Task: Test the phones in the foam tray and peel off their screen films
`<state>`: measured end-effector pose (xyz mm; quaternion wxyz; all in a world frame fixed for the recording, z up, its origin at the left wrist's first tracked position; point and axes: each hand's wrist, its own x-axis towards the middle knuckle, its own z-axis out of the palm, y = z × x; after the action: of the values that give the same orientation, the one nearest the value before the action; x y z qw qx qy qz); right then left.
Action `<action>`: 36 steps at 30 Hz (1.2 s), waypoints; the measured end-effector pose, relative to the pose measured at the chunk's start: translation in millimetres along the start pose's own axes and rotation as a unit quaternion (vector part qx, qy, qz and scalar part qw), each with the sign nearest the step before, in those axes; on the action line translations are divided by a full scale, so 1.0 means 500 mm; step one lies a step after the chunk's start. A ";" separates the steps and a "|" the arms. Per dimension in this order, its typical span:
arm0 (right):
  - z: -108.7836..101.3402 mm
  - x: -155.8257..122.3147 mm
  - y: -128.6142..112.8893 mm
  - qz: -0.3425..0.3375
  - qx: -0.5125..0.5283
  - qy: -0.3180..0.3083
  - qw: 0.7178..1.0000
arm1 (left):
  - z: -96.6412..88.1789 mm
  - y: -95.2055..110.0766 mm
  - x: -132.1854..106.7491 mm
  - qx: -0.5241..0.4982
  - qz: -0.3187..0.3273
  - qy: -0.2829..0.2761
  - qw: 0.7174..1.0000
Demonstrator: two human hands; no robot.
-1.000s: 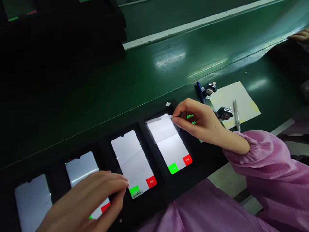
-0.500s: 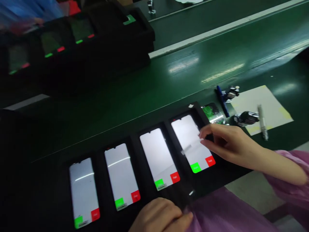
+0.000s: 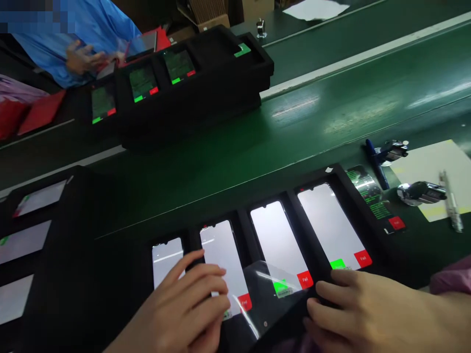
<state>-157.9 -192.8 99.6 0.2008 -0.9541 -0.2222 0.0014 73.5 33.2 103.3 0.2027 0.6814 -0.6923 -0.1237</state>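
Four lit phones lie in a black tray (image 3: 243, 223): a left phone (image 3: 167, 255), second phone (image 3: 221, 247), third phone (image 3: 281, 240) and right phone (image 3: 331, 220). Their screens are white, and green and red blocks show at the lower ends where visible. My left hand (image 3: 184, 304) is above the two left phones, its fingers bent and close together, partly covering them. Below the right phone, my right hand (image 3: 360, 309) has its fingers curled, thumb hidden. A clear plastic film (image 3: 255, 287) with shiny edges spans between both hands, over the lower part of the phones.
A second black tray (image 3: 217, 90) holds dim phones across the green bench. Another tray (image 3: 79, 215) with phones is at left. At right lie a dark panel with green text (image 3: 368, 191), a blue pen (image 3: 377, 164), metal fittings (image 3: 421, 192) and paper (image 3: 434, 162). A co-worker in blue (image 3: 110, 29) works opposite.
My right hand has come off the right phone's screen to below its lower end. My left hand has moved up and left over the left phones. The view has shifted left.
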 end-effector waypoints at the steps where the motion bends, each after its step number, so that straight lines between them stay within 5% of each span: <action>1: 0.001 0.007 0.002 -0.015 -0.018 0.005 1.000 | -0.013 -0.012 0.011 -0.002 0.002 0.002 1.000; 5: -0.006 0.025 0.011 -0.015 -0.061 0.046 0.997 | -0.038 -0.053 0.047 -0.024 0.025 0.015 0.999; 11: -0.005 0.040 0.018 -0.032 -0.090 0.067 0.993 | -0.024 -0.102 0.052 -0.041 0.012 0.061 0.997; 15: -0.011 0.063 0.057 -0.016 -0.062 0.010 0.998 | -0.023 -0.140 0.036 0.131 -0.043 0.110 0.984; 18: -0.026 0.095 0.114 0.062 0.049 -0.013 0.997 | -0.014 -0.157 0.017 0.220 -0.076 0.098 0.968; 23: -0.048 0.134 0.189 0.232 0.263 0.166 0.922 | 0.006 -0.157 -0.003 0.242 -0.105 0.060 0.963; 26: -0.056 0.134 0.199 0.278 0.309 0.219 0.883 | 0.008 -0.155 0.000 0.232 -0.113 0.067 0.964; 36: -0.054 0.113 0.159 0.272 0.310 0.250 0.876 | -0.011 -0.083 -0.001 0.103 -0.123 0.125 0.979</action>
<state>-70.9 -244.4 98.6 0.5272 -0.8341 0.1154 -0.1140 113.0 32.5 89.8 0.1993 0.7884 -0.5818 0.0102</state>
